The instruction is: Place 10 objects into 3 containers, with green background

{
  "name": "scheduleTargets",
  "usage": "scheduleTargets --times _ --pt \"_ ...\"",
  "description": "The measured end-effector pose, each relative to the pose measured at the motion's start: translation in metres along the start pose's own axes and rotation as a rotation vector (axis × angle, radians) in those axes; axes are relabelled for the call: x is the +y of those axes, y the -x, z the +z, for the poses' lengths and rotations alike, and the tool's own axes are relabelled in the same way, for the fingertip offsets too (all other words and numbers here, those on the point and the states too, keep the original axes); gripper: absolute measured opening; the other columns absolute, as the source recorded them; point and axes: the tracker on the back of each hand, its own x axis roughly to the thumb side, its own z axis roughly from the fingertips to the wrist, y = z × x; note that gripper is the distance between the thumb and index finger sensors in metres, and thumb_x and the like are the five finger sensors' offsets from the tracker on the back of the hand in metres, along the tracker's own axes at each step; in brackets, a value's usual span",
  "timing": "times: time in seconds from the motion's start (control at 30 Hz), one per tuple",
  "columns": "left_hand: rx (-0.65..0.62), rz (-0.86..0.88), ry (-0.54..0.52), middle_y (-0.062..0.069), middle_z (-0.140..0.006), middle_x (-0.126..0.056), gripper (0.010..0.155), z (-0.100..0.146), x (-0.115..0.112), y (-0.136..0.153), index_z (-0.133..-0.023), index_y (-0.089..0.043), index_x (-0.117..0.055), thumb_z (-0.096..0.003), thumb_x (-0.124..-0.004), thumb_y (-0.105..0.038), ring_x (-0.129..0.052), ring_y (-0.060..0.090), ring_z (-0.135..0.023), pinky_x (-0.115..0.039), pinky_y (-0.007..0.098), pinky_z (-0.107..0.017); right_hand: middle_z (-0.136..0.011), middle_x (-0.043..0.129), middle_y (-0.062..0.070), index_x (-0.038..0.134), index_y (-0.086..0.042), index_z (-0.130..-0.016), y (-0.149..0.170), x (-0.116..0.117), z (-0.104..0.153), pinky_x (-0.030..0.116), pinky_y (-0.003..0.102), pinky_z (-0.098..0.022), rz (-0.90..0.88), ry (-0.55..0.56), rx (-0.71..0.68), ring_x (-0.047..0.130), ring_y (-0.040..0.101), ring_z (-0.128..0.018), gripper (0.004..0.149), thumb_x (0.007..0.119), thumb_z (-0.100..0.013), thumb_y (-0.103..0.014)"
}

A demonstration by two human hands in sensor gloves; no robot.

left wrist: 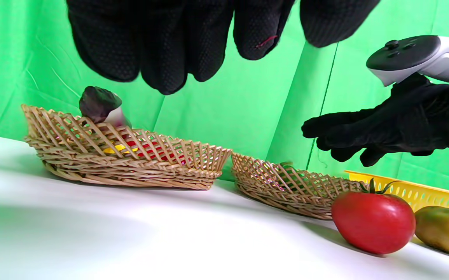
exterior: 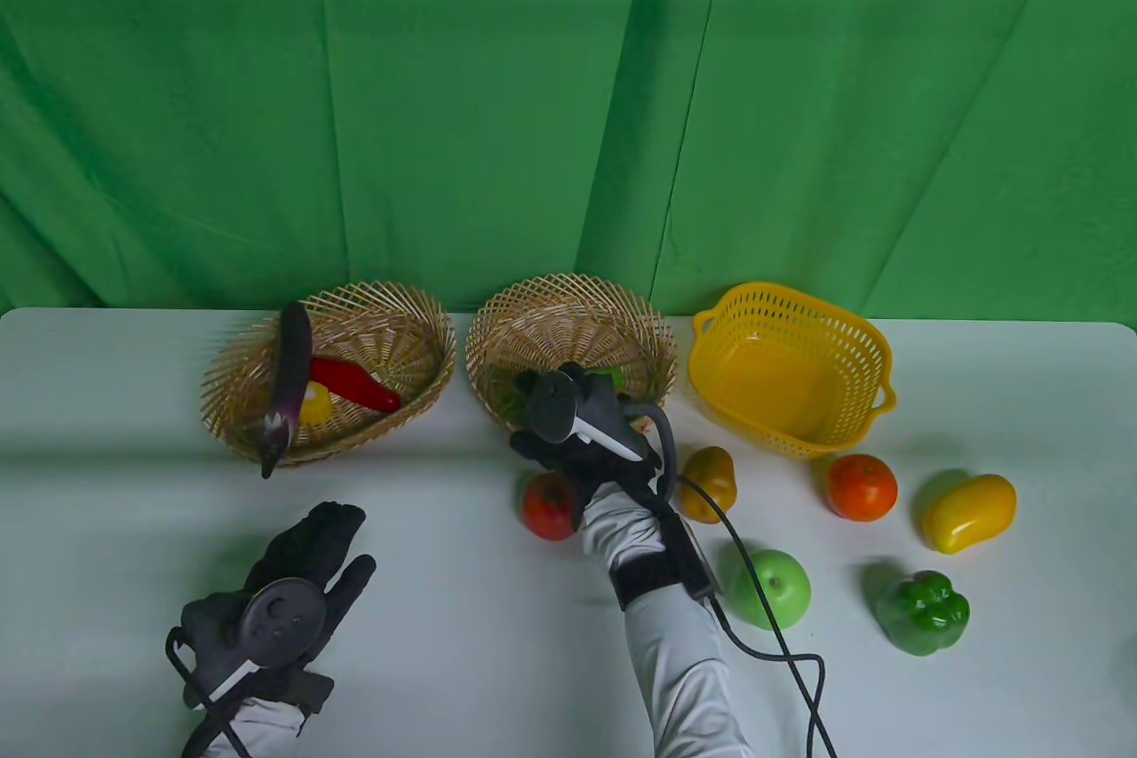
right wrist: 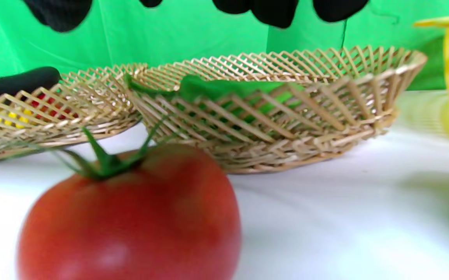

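Observation:
My right hand (exterior: 533, 392) hovers with its fingers spread and empty over the front of the middle wicker basket (exterior: 568, 289); it also shows in the left wrist view (left wrist: 337, 140). A green leafy vegetable (right wrist: 224, 91) lies in that basket, mostly hidden under the hand in the table view. My left hand (exterior: 342, 531) rests flat and open on the table, holding nothing. The left wicker basket (exterior: 417, 323) holds an eggplant (exterior: 291, 376), a red chili (exterior: 355, 383) and a yellow piece (exterior: 315, 404). The yellow plastic basket (exterior: 791, 389) holds nothing.
Loose on the table: a red tomato (exterior: 548, 506) just below my right hand, a yellow-brown tomato (exterior: 708, 483), an orange (exterior: 862, 487), a yellow mango (exterior: 968, 512), a green apple (exterior: 771, 587) and a green bell pepper (exterior: 922, 612). A green curtain hangs behind.

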Motion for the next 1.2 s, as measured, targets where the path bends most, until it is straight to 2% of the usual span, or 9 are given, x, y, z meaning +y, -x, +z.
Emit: scheduleTargets --times 0.33,0.6,0.8,1.2 --pt "-0.013 0.012 -0.012 0.013 -0.113 -0.074 0.062 0.0 0.002 0.0 -0.114 -0.029 -0.058 -0.0573 -0.062 -0.055 -0.084 0.037 -0.096 -0.075 0.055 -0.061 -0.124 0.03 0.021 0.024 -0.039 -0.115 0.009 0.003 0.038 0.043 0.071 -0.077 -0.161 -0.016 -0.048 0.041 0.051 -0.11 0.074 0.059 -0.055 -0.062" --pt "-0.028 0.016 -0.024 0.013 -0.113 -0.074 0.062 0.001 0.004 -0.002 -0.114 -0.029 -0.059 -0.0573 -0.062 -0.055 -0.084 0.037 -0.096 -0.075 0.055 -0.061 -0.123 0.033 0.024 0.022 -0.037 -0.116 0.011 0.016 0.063 0.047 0.069 -0.076 -0.134 -0.054 -0.048 0.046 0.052 -0.107 0.075 0.058 -0.055 -0.063" --pt "-0.034 0.02 -0.024 0.013 -0.113 -0.074 0.062 0.001 0.003 -0.002 -0.113 -0.029 -0.059 -0.0573 -0.062 -0.055 -0.084 0.037 -0.096 -0.075 0.055 -0.061 -0.123 0.032 0.027 0.019 -0.037 -0.116 0.012 0.033 0.067 0.049 0.069 -0.075 -0.096 -0.161 -0.023 0.047 0.055 -0.106 0.078 0.057 -0.055 -0.065" --pt "-0.033 0.019 -0.026 0.014 -0.113 -0.074 0.062 0.001 0.002 -0.002 -0.114 -0.029 -0.059 -0.0573 -0.062 -0.055 -0.084 0.037 -0.096 -0.075 0.055 -0.061 -0.123 0.03 0.027 0.013 -0.041 -0.112 0.01 0.06 0.063 0.053 0.068 -0.074 0.001 -0.248 -0.001 0.053 0.055 -0.104 0.083 0.067 -0.053 -0.062"
